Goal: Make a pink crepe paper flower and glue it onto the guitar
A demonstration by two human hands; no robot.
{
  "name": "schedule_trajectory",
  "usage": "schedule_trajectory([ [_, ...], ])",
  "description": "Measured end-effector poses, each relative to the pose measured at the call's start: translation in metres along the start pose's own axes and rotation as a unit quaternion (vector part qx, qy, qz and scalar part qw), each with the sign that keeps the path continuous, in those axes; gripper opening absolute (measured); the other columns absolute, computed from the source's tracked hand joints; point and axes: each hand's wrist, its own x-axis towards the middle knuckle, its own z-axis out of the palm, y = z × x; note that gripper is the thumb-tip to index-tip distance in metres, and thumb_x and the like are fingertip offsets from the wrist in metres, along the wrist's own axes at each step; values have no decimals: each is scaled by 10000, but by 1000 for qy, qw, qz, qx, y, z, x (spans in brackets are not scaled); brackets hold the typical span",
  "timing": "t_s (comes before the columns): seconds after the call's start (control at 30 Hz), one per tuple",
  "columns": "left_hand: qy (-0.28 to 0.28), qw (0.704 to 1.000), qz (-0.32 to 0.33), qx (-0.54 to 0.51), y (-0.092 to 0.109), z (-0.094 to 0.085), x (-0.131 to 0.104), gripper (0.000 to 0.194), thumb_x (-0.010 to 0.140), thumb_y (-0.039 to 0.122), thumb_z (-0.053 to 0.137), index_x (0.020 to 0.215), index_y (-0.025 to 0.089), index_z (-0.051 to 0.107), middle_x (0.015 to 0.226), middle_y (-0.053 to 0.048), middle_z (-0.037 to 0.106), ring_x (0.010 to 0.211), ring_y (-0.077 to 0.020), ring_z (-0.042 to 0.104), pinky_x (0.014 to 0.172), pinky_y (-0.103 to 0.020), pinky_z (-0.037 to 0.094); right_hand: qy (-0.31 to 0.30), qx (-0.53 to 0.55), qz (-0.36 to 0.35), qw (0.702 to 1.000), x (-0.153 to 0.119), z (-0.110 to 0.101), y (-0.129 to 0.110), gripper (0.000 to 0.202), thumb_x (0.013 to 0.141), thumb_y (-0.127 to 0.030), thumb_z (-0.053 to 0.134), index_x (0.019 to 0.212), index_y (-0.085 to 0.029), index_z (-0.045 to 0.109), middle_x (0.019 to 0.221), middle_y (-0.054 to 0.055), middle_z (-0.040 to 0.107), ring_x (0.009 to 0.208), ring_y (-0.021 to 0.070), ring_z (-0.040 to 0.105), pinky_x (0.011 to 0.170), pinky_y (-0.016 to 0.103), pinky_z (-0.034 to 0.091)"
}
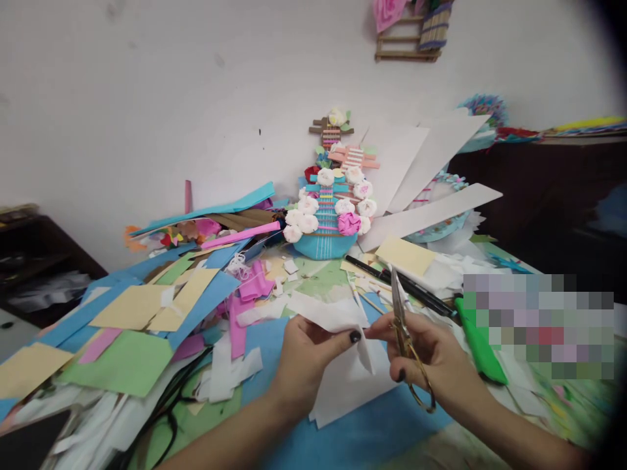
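Observation:
My left hand (306, 352) pinches a piece of white paper (333, 314) between thumb and fingers, and a narrow flap of it hangs down by the thumb. A pair of scissors (401, 323) with gold handles is held in my right hand (434, 352), blades pointing up and away. The right index fingertip reaches close to the paper's edge; whether it touches is hard to tell. Beneath both hands lie white paper sheets (337, 398) on a blue sheet (392, 431).
Paper pieces, including a green sheet (122, 362), heap up on the left beside a black cord (169, 418). Behind stands a decorated paper craft (326, 222) with flowers. Black pens (431, 297) and a green tube-like object (482, 346) lie right. Large white sheets (401, 156) lean against the wall.

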Motion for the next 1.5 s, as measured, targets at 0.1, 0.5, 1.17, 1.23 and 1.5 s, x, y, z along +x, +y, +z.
schedule_trajectory([
  [0.1, 46, 991, 16, 122, -3, 1, -8, 212, 610, 227, 784, 797, 164, 706, 858, -59, 736, 846, -237, 668, 790, -354, 521, 14, -45, -25, 999, -7, 4, -6, 320, 580, -332, 796, 806, -169, 640, 598, -6, 593, 507, 101, 513, 482, 210, 415],
  [0.5, 74, 899, 263, 341, 10, -13, -4, 255, 657, 328, 750, 730, 199, 544, 709, -2, 540, 701, -160, 511, 649, -288, 423, 14, -45, 20, 999, -4, -2, -4, 169, 641, -264, 721, 718, -163, 610, 611, -1, 591, 536, 90, 499, 495, 186, 402],
  [1.17, -101, 988, -87, 79, 2, -69, 58, 241, 582, 276, 808, 686, 105, 674, 652, -31, 634, 613, -115, 565, 597, -220, 411, -60, 45, 147, 986, 19, -39, 12, 282, 634, -236, 718, 883, -134, 632, 530, -52, 494, 381, 36, 386, 370, 161, 275],
  [1.23, -93, 990, -98, 47, 8, -69, 57, 258, 567, 276, 817, 692, 110, 665, 652, -29, 639, 594, -120, 578, 570, -217, 422, -63, 22, 143, 987, 19, -38, 9, 287, 641, -252, 715, 887, -133, 628, 535, -52, 495, 380, 37, 383, 374, 168, 274],
  [1.5, -97, 989, -98, 47, 4, -67, 56, 257, 679, 334, 754, 766, 136, 614, 608, 5, 617, 500, -88, 568, 483, -171, 411, -34, -60, 151, 986, 23, -22, 12, 390, 588, -392, 754, 844, -129, 621, 483, -57, 483, 376, 46, 349, 381, 186, 252],
])
